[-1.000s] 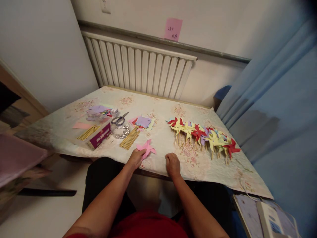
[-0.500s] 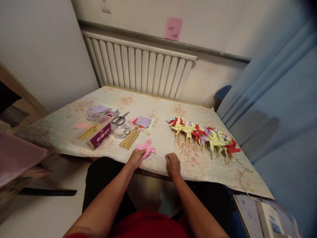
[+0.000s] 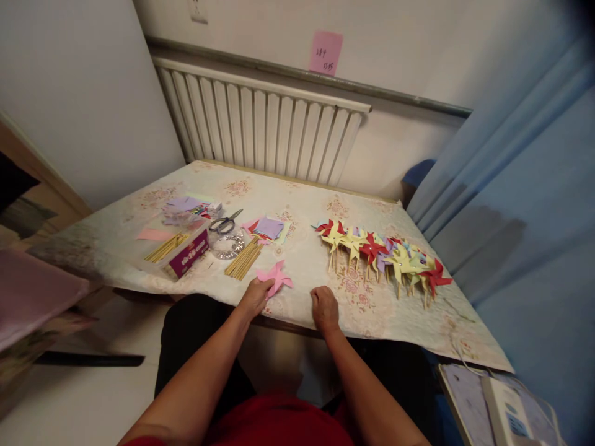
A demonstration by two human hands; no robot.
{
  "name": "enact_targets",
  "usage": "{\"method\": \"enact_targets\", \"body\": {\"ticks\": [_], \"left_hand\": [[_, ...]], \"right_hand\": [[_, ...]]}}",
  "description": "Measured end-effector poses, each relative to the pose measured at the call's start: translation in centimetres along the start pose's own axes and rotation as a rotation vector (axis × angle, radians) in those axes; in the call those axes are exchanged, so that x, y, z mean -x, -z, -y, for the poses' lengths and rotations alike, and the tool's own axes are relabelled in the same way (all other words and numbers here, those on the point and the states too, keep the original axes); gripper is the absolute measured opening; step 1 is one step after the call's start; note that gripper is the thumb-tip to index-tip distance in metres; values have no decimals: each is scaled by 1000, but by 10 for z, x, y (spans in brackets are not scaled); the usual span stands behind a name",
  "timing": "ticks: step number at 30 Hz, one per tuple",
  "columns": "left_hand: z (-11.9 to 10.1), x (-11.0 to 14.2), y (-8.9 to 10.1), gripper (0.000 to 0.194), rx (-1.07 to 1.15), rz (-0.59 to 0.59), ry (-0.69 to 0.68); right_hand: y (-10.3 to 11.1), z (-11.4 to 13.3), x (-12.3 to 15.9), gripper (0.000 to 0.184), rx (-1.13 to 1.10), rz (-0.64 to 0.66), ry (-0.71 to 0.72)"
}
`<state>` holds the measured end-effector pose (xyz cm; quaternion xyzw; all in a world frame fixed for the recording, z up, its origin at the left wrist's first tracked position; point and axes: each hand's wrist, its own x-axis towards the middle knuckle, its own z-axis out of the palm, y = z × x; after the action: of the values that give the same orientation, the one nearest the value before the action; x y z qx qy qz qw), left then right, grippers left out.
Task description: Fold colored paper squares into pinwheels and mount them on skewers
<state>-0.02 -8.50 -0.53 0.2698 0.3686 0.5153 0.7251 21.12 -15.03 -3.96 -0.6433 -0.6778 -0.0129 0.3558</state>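
Observation:
My left hand [image 3: 255, 297] is closed on a pink paper pinwheel [image 3: 279, 279], pinching its left side near the table's front edge. The pinwheel has folded, pointed blades, and no stick shows on it. To the right, my right hand [image 3: 325, 308] rests on the tablecloth in a loose fist, fingers curled under. Nothing sticks out of it, though its palm is hidden. Beyond my left hand lies a bundle of thin wooden sticks [image 3: 243, 259]. A stack of coloured paper squares [image 3: 268, 228] sits behind the sticks.
Finished pinwheels on sticks [image 3: 372, 249] lie in a row at the right. At left are a clear round dish [image 3: 227, 246] of small shiny pieces, scissors [image 3: 225, 224], a purple-and-white box [image 3: 188, 255] with sticks, and more paper [image 3: 185, 204]. A blue curtain [image 3: 520, 186] hangs at right.

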Motion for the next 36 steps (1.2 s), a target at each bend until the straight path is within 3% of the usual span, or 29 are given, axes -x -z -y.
{"method": "enact_targets", "body": {"ticks": [36], "left_hand": [[1, -1, 2, 25, -26, -1, 1]], "right_hand": [[2, 1, -2, 20, -23, -1, -44]]}}
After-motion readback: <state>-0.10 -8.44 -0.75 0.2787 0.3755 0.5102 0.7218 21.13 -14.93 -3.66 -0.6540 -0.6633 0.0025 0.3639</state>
